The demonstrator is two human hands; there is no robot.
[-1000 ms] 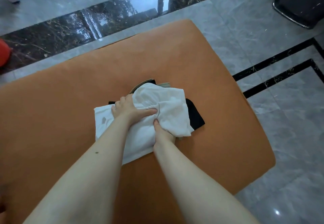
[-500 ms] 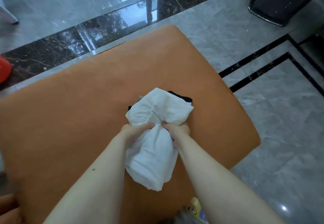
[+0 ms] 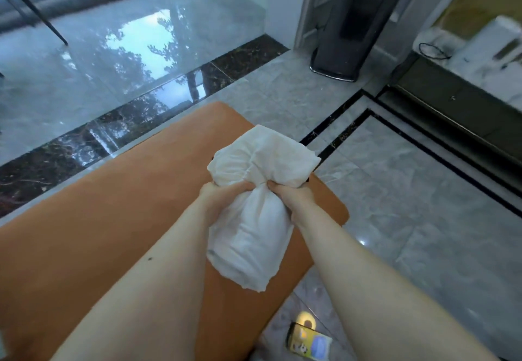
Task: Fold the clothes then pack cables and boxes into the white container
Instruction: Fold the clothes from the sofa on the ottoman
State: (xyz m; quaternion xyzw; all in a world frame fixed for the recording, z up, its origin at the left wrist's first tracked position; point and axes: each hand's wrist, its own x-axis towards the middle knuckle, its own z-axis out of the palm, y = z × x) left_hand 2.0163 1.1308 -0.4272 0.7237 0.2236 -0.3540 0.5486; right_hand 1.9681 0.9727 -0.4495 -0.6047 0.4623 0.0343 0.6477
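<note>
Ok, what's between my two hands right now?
In the head view, the white cloth: its bunched middle is squeezed between the left hand and right hand, both gripping it above the orange table.

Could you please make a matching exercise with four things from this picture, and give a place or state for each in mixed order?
Things:
1. white garment
2. orange table
3. yellow box
4. left hand

Places or states:
A. lying on the floor at the bottom edge
B. bunched and held up by both hands
C. under the arms, with a rounded corner
D. gripping the cloth beside the right hand

Pairs: 1-B, 2-C, 3-A, 4-D
</note>
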